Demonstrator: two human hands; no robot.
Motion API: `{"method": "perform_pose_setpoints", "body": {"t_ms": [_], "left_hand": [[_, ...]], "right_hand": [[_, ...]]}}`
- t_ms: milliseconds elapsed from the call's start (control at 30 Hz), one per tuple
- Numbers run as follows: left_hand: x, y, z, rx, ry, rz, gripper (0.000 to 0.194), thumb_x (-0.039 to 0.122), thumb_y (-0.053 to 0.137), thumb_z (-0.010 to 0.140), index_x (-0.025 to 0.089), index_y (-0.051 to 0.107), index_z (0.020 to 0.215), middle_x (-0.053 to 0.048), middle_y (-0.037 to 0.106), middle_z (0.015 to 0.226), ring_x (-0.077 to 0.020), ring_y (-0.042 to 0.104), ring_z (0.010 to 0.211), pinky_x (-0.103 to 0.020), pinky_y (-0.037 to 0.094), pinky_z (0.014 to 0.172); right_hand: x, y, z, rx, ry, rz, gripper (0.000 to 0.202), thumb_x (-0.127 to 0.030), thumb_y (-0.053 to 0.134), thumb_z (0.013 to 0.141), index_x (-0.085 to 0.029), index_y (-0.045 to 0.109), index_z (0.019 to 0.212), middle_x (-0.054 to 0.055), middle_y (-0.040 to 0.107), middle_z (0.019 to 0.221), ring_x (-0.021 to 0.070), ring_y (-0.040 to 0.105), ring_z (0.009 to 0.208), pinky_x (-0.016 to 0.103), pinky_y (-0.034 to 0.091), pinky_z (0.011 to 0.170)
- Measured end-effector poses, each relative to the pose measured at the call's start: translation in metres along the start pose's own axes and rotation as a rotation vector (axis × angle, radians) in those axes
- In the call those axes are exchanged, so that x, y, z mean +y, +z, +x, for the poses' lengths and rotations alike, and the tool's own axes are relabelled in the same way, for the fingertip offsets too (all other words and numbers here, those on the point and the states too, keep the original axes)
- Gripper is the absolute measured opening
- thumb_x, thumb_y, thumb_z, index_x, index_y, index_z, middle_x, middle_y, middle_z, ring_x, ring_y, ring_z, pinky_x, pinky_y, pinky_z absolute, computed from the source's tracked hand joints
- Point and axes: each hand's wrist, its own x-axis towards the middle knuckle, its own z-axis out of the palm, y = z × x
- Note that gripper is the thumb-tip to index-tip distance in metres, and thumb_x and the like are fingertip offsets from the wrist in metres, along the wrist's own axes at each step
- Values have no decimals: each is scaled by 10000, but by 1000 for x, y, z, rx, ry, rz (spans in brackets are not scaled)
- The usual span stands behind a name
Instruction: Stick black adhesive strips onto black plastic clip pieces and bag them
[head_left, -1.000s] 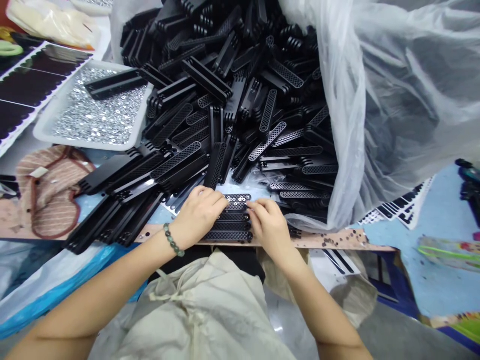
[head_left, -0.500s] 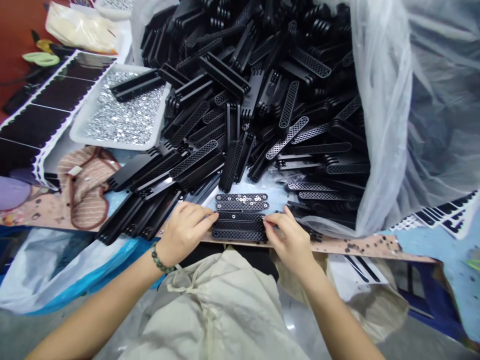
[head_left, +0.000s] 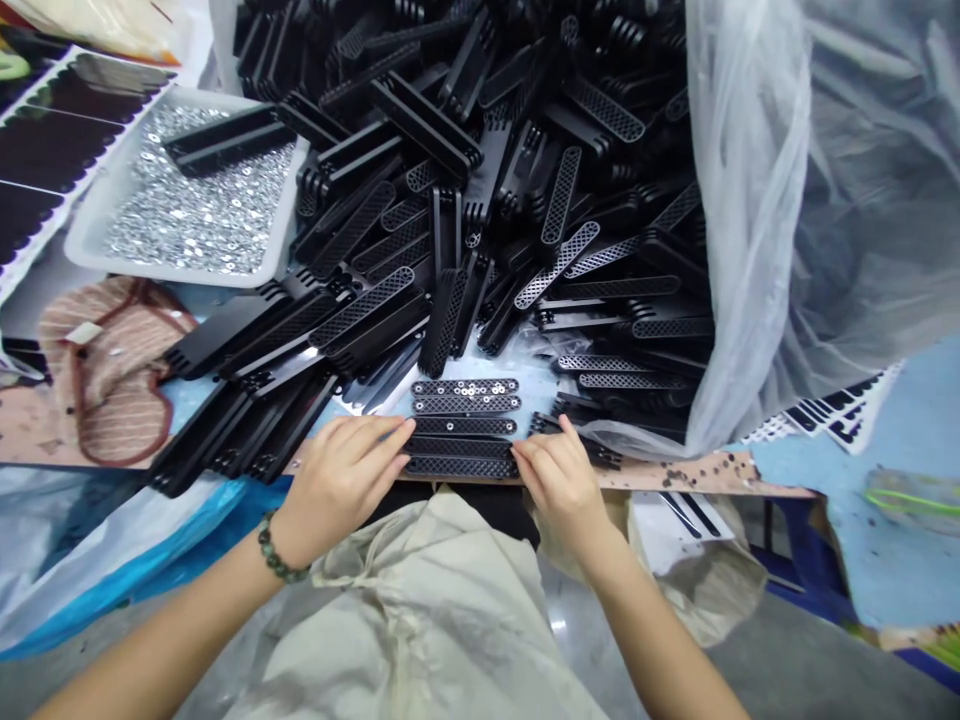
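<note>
1. Framing a short row of black lattice bars from both ends, your left hand and right hand have their thumbs and forefingers drawn in narrow. Whether anything tiny is pinched in either, I can't make out.
2. Your left fingertips sit at the left end of the row, beside the middle bar; your right ones are at the right end of the nearer bars.
3. The bars lie side by side at the middle of the desk's front edge, parallel to it. Small silvery washers cluster on the farthest bars; the middle bar bears only a few, and I see none on the nearest.
4. The step in hand looks like fine fingertip work at the bar ends, setting washers or squaring the row.
5. The next move seems to call for a light, exact touch with the bars steady, since a knock could scatter loose washers.
6. Beyond the row, a heap of black pieces spreads toward the desk's far edge, with a translucent bag at its right. Left of it stand a white tray of washers and, nearer the front edge, a striped cloth.
</note>
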Motion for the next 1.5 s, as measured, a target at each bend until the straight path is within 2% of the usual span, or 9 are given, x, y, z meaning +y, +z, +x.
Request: {"method": "perform_pose_setpoints", "body": {"t_ms": [267,700,833,967,1067,1167,1233,1367,1500], "left_hand": [[0,2,-4,-19,-8,-14,368,176,566,871,142,560,1238,-115,644,1154,-236,593,1048,-403,453,920],[3,6,-5,3,14,41,358,161,568,871,129,558,1228,-123,644,1143,-244,596,1018,-396,468,883],[2,7,-6,-13,-34,-21,357,175,539,892,132,543,1247,-129,624,1179,-237,591,1043,-397,478,899],[4,4,-8,-24,-75,-48,357,192,536,894,149,545,1248,-130,608,1212,-240,576,1085,-410,475,935],[11,7,-8,-7,-43,-26,459,268,592,867,157,507,1304,-153,544,1314,-284,499,1219,-458,426,1016],[24,19,-5,-62,-11,22,585,341,582,874,150,409,1399,-167,407,1452,-317,345,1362,-501,328,1100],[31,29,-2,-99,-27,60,604,334,539,899,124,352,1434,-171,334,1496,-321,265,1404,-512,278,1127],[37,43,2,-100,-71,58,630,286,501,915,107,268,1472,-160,275,1524,-315,182,1433,-497,265,1138],[37,46,3,-67,-84,15,688,266,510,907,106,193,1495,-154,289,1520,-314,162,1438,-477,300,1127]], "right_hand": [[0,1,-8,11,-76,16,156,-73,573,841,-184,603,947,17,673,797,115,614,725,458,402,1060],[-3,2,-3,-38,-84,-40,128,-86,538,867,-161,593,955,35,663,812,126,582,735,458,417,1038],[0,0,-4,-78,-135,-22,169,-72,518,872,-159,609,986,43,681,864,123,601,753,468,390,1062],[-2,-5,-4,-107,-180,-34,229,-94,578,851,-144,607,1073,67,704,943,146,631,796,491,393,1049],[-6,-8,-3,-126,-165,-45,271,-168,608,850,-140,598,1119,86,705,962,171,643,831,492,416,1022],[-9,-9,-2,-152,-138,-11,342,-272,629,849,-120,581,1152,114,697,993,202,646,881,511,419,1014],[-8,-9,-2,-152,-130,1,392,-310,638,843,-105,567,1169,128,692,1009,220,643,914,521,416,1013],[-3,-8,-2,-133,-120,-5,374,-249,628,847,-86,553,1176,133,685,1016,219,639,936,517,411,1017],[0,-6,-2,-117,-114,13,340,-194,599,850,-115,558,1178,111,687,1015,196,641,922,485,424,1014]]}}
